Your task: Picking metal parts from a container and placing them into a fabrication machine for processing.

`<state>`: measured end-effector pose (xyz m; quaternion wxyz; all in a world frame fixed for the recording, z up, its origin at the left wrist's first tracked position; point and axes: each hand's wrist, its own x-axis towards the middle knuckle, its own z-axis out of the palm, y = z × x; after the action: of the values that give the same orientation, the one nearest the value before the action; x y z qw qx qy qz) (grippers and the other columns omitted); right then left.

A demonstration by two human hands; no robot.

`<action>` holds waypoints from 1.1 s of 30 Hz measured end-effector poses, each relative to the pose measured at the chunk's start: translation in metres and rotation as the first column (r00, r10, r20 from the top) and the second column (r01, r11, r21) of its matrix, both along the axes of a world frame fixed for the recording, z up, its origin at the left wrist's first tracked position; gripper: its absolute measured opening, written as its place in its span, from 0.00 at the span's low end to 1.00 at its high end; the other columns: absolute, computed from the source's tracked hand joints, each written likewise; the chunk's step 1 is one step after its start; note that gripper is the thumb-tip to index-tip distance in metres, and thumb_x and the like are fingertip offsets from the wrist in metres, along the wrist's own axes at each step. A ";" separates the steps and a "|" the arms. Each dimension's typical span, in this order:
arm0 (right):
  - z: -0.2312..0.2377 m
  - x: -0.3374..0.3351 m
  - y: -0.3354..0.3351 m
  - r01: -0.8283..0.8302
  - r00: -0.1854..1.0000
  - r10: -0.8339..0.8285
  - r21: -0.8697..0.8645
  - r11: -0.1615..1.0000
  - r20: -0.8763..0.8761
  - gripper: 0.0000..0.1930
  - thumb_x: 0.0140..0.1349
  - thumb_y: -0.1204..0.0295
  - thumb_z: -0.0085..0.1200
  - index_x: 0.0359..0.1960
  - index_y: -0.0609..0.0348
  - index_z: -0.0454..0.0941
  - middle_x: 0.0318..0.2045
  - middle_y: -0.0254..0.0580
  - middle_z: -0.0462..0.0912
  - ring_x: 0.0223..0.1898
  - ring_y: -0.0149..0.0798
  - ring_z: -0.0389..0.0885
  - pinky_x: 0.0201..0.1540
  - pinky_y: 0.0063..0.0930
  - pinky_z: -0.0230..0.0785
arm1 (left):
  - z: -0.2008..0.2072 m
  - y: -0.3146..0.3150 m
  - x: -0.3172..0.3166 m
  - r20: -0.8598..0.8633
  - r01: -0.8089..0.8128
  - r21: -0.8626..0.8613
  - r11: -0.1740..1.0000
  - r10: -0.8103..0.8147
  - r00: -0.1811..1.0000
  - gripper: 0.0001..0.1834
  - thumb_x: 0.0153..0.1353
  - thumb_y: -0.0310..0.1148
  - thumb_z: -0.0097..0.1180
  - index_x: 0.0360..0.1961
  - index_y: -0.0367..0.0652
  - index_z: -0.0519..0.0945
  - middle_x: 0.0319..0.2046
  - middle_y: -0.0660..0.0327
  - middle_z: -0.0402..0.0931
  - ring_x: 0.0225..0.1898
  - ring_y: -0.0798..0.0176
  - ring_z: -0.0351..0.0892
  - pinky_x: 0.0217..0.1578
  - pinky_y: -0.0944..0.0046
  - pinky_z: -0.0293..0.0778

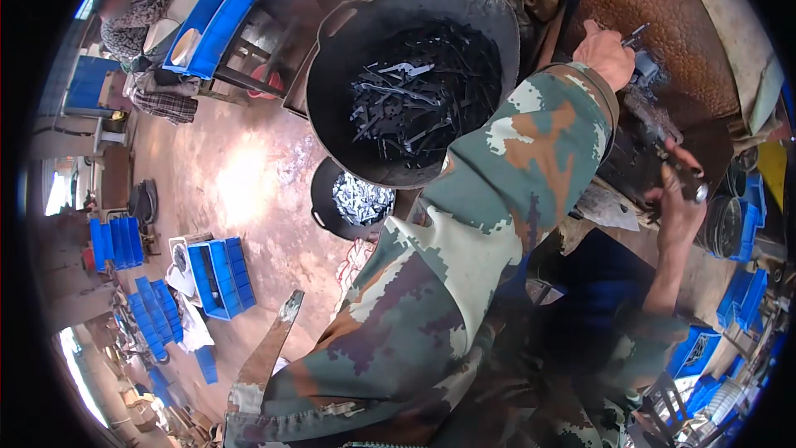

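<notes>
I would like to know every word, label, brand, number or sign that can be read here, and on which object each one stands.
None: I can read no text in this picture.
Large black basin: no legible marking.
Camouflage sleeve: pattern only, no legible text.
Blue bins on the floor: too small and blurred to tell if marked.

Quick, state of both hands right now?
Left hand: closed, apparently holding a thin grey metal strip.
Right hand: closed around a dark metal handle with shiny round end.

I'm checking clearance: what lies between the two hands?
In the head view, a grey bar-like piece lies between the left hand and right hand; its kind is unclear.
</notes>
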<state>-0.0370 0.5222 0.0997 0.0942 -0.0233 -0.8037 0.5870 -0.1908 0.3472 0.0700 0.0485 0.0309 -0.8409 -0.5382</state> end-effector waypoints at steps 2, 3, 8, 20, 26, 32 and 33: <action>0.003 -0.020 -0.013 0.000 1.000 0.000 -0.133 0.991 -0.004 0.15 0.66 0.73 0.57 0.54 0.62 0.75 0.53 0.41 0.80 0.44 0.28 0.77 0.27 0.19 0.74 | -0.001 -0.014 0.000 -0.012 -0.072 0.044 0.996 0.073 0.997 0.18 0.57 0.38 0.58 0.46 0.42 0.83 0.54 0.41 0.68 0.52 0.37 0.74 0.53 0.49 0.72; 0.005 -0.030 -0.020 0.014 1.000 -0.012 -0.133 0.991 0.014 0.15 0.67 0.73 0.57 0.54 0.62 0.75 0.52 0.40 0.81 0.39 0.25 0.76 0.26 0.19 0.73 | -0.001 -0.021 0.000 -0.013 -0.091 0.030 0.995 0.091 0.996 0.18 0.57 0.38 0.58 0.46 0.42 0.83 0.54 0.41 0.68 0.52 0.37 0.74 0.53 0.49 0.72; 0.034 -0.077 0.004 0.074 0.997 -0.073 -0.022 0.997 0.026 0.16 0.67 0.70 0.58 0.54 0.61 0.75 0.47 0.36 0.84 0.22 0.18 0.66 0.23 0.18 0.66 | 0.003 0.000 -0.005 -0.125 -0.015 0.136 0.991 0.032 0.992 0.21 0.58 0.38 0.58 0.50 0.39 0.80 0.38 0.45 0.82 0.43 0.46 0.82 0.48 0.52 0.75; 0.014 -0.178 0.021 0.107 0.994 -0.107 -0.028 0.994 0.018 0.14 0.66 0.62 0.60 0.44 0.59 0.84 0.14 0.19 0.59 0.16 0.20 0.55 0.21 0.19 0.58 | 0.017 -0.008 0.005 -0.063 0.046 0.022 0.999 -0.045 0.997 0.23 0.54 0.44 0.63 0.44 0.37 0.85 0.35 0.47 0.84 0.43 0.48 0.84 0.48 0.55 0.76; 0.004 -0.191 0.013 0.063 0.998 -0.063 -0.037 0.997 0.008 0.14 0.66 0.61 0.60 0.45 0.57 0.84 0.16 0.19 0.60 0.18 0.19 0.57 0.21 0.20 0.57 | 0.023 -0.019 0.006 0.023 0.054 0.047 0.997 -0.055 0.998 0.24 0.50 0.43 0.63 0.45 0.39 0.85 0.38 0.44 0.83 0.45 0.45 0.82 0.49 0.53 0.76; 0.008 -0.187 0.021 0.078 0.997 -0.078 0.019 0.997 -0.023 0.14 0.66 0.60 0.60 0.45 0.56 0.83 0.22 0.21 0.71 0.19 0.18 0.60 0.22 0.18 0.59 | 0.023 -0.009 0.009 -0.057 0.148 0.059 0.987 -0.145 0.988 0.19 0.53 0.40 0.59 0.42 0.41 0.85 0.31 0.45 0.83 0.40 0.43 0.83 0.45 0.51 0.76; 0.003 -0.191 0.020 0.071 0.997 -0.071 0.011 0.997 -0.021 0.14 0.66 0.60 0.60 0.45 0.56 0.83 0.22 0.21 0.71 0.19 0.18 0.60 0.22 0.18 0.59 | 0.023 -0.012 0.011 -0.054 0.141 0.051 0.989 -0.138 0.989 0.19 0.53 0.40 0.59 0.42 0.41 0.85 0.31 0.45 0.83 0.40 0.43 0.83 0.45 0.51 0.76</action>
<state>-0.2276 0.5423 0.1032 0.1235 -0.0451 -0.8047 0.5789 -0.1797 0.3353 0.0929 0.0311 -0.0402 -0.8246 -0.5635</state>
